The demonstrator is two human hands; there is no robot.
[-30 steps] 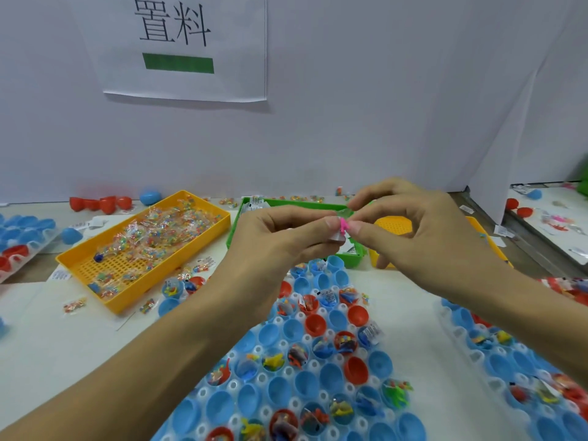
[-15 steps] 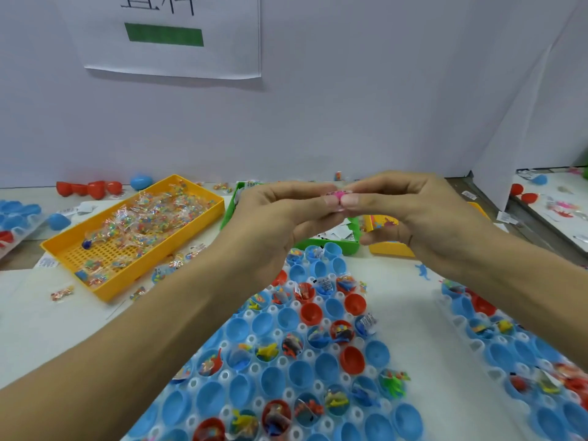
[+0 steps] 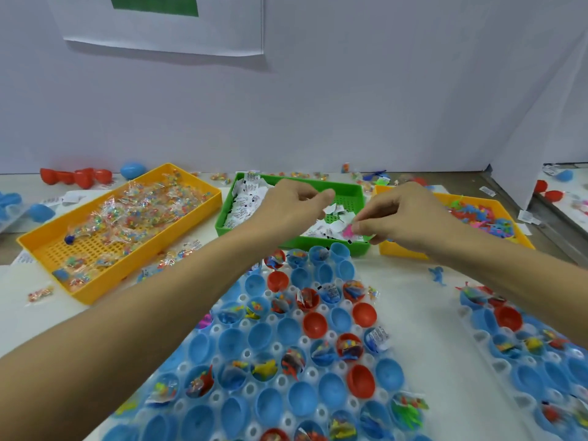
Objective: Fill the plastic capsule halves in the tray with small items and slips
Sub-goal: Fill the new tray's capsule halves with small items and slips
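Midway through a filling job, by the look of the desk (image 3: 410, 281): the white tray (image 3: 276, 348) at the near edge holds rows of blue and red capsule halves (image 3: 315, 324), and roughly half of those in view already carry a small toy, a packet or a printed slip, while many blue cups, chiefly in the near left rows, lie bare. A second tray (image 3: 496, 345) at the near right corner shows the same mix of filled and unfilled cups.

Along the far edge stand the supplies: a yellow bin (image 3: 41, 246) of clear packets at the left, a green bin (image 3: 286, 243) of paper slips in the middle, and a second yellow bin (image 3: 401, 253) of small plastic figures at the right. Loose packets lie around the left bin, whole red and blue capsules sit by the far left corner, and a blue figure (image 3: 437, 275) lies alone between the trays.

The right hand (image 3: 404, 218) pinches a small pink item (image 3: 347, 230) over the green bin's near rim. The left hand (image 3: 286, 208) hovers over the slips with fingers curled; whether its grip holds a slip cannot be told.

Both forearms cross above the tray, covering its left rows.
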